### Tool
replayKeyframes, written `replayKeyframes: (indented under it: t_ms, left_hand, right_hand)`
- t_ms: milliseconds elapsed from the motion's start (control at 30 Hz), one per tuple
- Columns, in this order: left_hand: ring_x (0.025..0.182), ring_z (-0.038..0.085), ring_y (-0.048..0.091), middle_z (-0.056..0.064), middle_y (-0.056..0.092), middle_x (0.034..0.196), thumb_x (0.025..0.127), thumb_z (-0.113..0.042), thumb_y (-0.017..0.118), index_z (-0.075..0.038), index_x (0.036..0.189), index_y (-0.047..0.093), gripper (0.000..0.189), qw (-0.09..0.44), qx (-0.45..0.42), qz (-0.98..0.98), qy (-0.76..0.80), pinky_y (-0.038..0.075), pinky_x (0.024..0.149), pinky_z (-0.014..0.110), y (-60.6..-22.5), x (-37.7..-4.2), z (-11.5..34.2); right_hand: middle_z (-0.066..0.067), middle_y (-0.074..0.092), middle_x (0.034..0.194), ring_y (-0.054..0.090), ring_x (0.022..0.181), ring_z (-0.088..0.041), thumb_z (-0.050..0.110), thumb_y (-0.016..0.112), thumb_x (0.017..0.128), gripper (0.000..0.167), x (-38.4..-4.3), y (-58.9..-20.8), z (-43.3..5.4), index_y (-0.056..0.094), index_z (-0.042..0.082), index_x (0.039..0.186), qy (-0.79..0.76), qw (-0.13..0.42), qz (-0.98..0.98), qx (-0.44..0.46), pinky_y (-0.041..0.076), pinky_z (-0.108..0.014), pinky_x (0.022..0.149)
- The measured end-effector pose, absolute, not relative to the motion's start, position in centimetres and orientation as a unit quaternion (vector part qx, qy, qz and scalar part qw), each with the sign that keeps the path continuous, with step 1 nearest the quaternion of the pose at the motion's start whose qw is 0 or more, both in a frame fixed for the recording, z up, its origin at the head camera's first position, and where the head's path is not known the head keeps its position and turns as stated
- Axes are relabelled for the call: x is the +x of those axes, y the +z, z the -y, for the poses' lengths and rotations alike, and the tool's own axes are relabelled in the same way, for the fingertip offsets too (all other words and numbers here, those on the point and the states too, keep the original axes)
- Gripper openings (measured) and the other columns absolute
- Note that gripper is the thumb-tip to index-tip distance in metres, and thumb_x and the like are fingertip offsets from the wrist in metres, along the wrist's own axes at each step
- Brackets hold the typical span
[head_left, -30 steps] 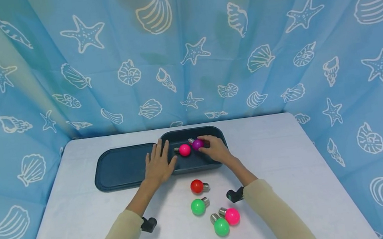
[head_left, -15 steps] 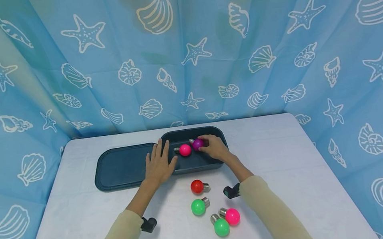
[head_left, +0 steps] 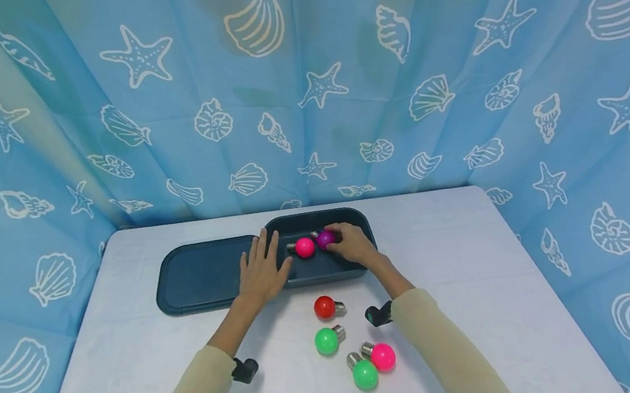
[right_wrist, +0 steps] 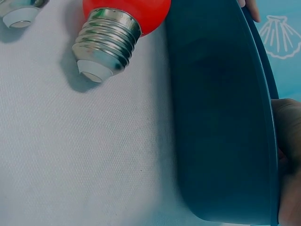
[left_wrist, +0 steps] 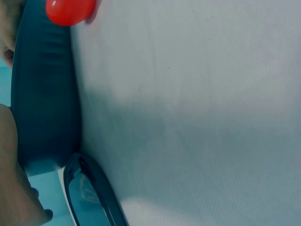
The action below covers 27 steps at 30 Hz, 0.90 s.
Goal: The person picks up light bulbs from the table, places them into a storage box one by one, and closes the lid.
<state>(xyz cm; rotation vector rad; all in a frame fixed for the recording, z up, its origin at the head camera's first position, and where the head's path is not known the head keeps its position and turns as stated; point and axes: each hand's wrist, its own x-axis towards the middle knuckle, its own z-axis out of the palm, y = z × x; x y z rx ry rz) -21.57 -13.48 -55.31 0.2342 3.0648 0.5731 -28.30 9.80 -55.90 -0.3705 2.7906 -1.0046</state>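
Note:
Inside a dark blue box (head_left: 326,277), my right hand (head_left: 355,244) grips a purple light bulb (head_left: 325,240) between thumb and fingers. Its metal screw base points toward the back left. Just to its left, a pink light bulb (head_left: 304,247) lies on the box floor. My left hand (head_left: 261,273) rests at the box's left edge with fingers straight and spread. In the right wrist view the box wall (right_wrist: 221,113) hides the bulbs within, and only part of the right hand (right_wrist: 289,136) shows beyond the rim.
A flat dark blue lid (head_left: 200,276) lies left of the box. In front sit a red bulb (head_left: 324,307), a green bulb (head_left: 326,341), another green bulb (head_left: 365,374) and a pink bulb (head_left: 382,357). A blue shell-print curtain (head_left: 305,124) stands behind the white table (head_left: 447,245).
My right forearm has shifted slightly left, while its fingers stay on the purple bulb, which has barely moved. The left hand and the other bulbs stay where they were.

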Motion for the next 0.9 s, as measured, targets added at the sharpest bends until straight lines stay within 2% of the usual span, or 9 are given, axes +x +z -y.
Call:
replayKeyframes:
  t_ms: [333, 633, 900]
  left_hand:
    - [0.150, 0.037, 0.011, 0.015, 0.007, 0.166, 0.105, -0.046, 0.042, -0.011, 0.161, 0.016, 0.071, 0.007, 0.075, -0.981, 0.177, 0.013, 0.117, 0.060, -55.3, -21.6, 13.4]
    - [0.150, 0.036, 0.010, 0.014, 0.004, 0.166, 0.105, -0.048, 0.039, -0.012, 0.162, 0.014, 0.072, 0.015, 0.073, -0.984, 0.165, 0.013, 0.117, 0.060, -55.5, -21.8, 13.3]
    - [0.150, 0.037, 0.011, 0.015, 0.006, 0.166, 0.105, -0.048, 0.040, -0.012, 0.162, 0.014, 0.072, 0.008, 0.075, -0.983, 0.168, 0.013, 0.117, 0.061, -55.7, -21.7, 13.5]
  right_hand:
    - [-0.019, 0.056, 0.138, 0.055, 0.120, -0.031, 0.012, 0.071, 0.094, 0.048, -28.2, -55.8, -9.9, 0.058, 0.005, 0.139, -0.335, 0.073, -0.931, -0.125, 0.046, -0.044, 0.104]
    - [-0.018, 0.050, 0.143, 0.047, 0.133, -0.032, 0.014, 0.072, 0.093, 0.050, -28.0, -55.2, -9.9, 0.057, 0.005, 0.140, -0.327, 0.060, -0.934, -0.128, 0.039, -0.043, 0.110]
    - [-0.017, 0.054, 0.139, 0.053, 0.126, -0.031, 0.012, 0.073, 0.092, 0.046, -27.2, -54.4, -10.3, 0.060, 0.005, 0.136, -0.344, 0.015, -0.924, -0.168, 0.044, -0.043, 0.105]
